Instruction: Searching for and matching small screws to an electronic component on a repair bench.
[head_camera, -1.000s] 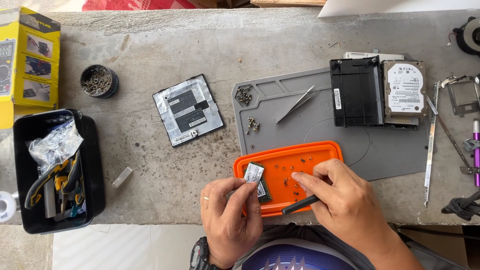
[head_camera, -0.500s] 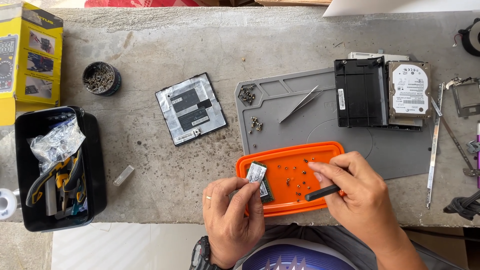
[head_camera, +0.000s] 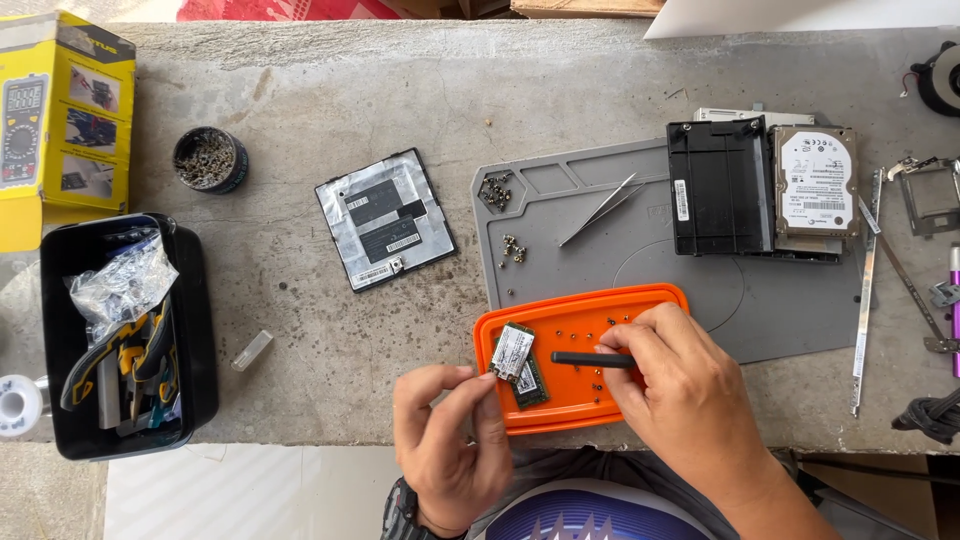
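An orange tray (head_camera: 583, 297) with several tiny screws sits at the near edge of the concrete bench. My left hand (head_camera: 448, 442) pinches the lower corner of a small circuit card (head_camera: 514, 350), which is tilted over a green memory module (head_camera: 531, 387) lying in the tray. My right hand (head_camera: 690, 400) grips a thin black tool (head_camera: 585, 358). It is held level over the tray, its tip pointing left toward the card.
Behind the tray lies a grey work mat (head_camera: 640, 255) with tweezers (head_camera: 601, 209), loose screws, a black casing (head_camera: 720, 188) and a hard drive (head_camera: 816, 181). A silver cover panel (head_camera: 385, 220), a screw tin (head_camera: 208, 159), a black tool bin (head_camera: 120, 335) and a yellow box (head_camera: 62, 120) are on the left.
My right hand has lifted the black tool from low beside the tray and swung it level across the tray. My left hand keeps the card in about the same place.
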